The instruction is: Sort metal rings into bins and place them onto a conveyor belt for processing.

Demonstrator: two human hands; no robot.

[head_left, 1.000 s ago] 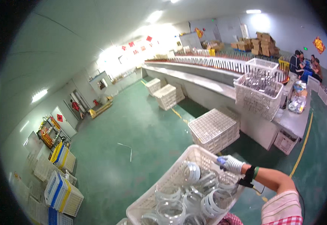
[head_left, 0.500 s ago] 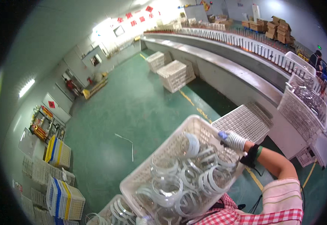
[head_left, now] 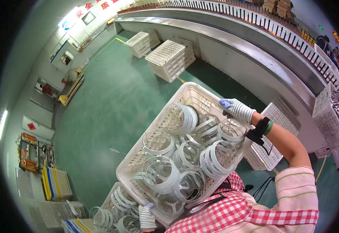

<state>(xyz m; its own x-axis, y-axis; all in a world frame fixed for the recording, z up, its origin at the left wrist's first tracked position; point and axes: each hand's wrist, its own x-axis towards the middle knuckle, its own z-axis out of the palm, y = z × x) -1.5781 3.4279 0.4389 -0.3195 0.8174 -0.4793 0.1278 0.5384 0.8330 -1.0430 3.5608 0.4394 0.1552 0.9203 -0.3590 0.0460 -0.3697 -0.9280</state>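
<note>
- The big white basket tilts in front of the person, full of clear round things.
- Right hand: fingers clamped on its far rim.
- Left hand: fingers clamped on its near rim.

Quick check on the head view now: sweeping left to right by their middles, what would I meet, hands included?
Tube light → red diamond sign → yellow, blue and white crates → pile of white rings → left hand → held crate → right hand → black wrist strap → far-right crate.
</note>
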